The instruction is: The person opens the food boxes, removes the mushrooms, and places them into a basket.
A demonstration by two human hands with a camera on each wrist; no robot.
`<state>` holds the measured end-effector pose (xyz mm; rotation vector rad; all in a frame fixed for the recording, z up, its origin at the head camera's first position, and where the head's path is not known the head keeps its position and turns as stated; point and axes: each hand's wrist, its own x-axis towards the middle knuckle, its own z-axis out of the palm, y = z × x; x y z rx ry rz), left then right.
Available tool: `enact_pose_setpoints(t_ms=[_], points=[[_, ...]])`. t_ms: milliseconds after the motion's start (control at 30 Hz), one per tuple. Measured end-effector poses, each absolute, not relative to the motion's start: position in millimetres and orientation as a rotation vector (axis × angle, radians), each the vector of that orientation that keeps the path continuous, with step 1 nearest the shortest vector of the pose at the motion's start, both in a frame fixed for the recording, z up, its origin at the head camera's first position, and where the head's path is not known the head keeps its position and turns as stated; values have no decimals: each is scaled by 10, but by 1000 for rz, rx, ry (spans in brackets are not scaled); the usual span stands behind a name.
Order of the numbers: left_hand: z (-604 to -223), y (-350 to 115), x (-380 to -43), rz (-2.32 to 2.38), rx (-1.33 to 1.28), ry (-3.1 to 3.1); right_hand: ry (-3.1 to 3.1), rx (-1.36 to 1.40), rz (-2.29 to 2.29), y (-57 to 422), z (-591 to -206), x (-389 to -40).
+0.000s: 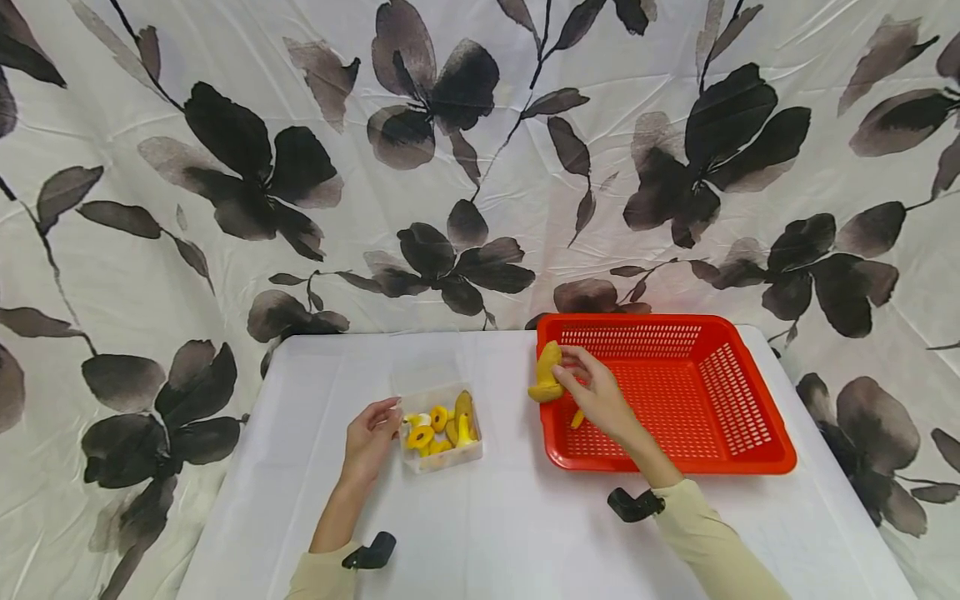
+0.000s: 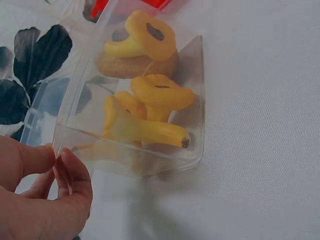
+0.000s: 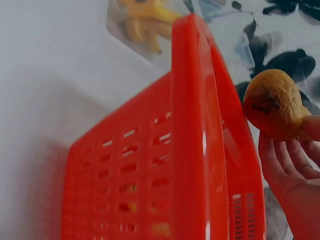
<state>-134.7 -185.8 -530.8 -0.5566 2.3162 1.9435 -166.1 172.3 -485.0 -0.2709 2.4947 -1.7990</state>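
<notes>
My right hand (image 1: 600, 402) holds a yellow-brown mushroom (image 1: 548, 371) above the left rim of the red basket (image 1: 780, 460). In the right wrist view, the rounded end of this mushroom (image 3: 272, 102) shows a dark patch. Thumb and fingers of my left hand (image 1: 369, 442) pinch the rim at the corner of a clear plastic box (image 1: 446, 461). Inside the box lie several yellow mushrooms (image 2: 160, 95) with flared, hollowed caps, along with a browner one (image 2: 120, 67). A small yellow piece (image 1: 577, 418) is in the basket, partly hidden by my right hand.
A see-through lid (image 1: 427, 367) stands open behind the box. Box and basket sit on a white-covered table (image 1: 495, 517), the basket to the right. Behind the table hangs a white cloth (image 1: 570, 275) with dark flowers.
</notes>
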Motion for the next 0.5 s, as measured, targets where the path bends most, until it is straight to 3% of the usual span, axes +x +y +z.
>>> enact_pose_setpoints(t_ms=[500], points=[[-5289,-1868,-1354,1945,-552,2317,2572,-145,-1659,2315,-5083,-1483]])
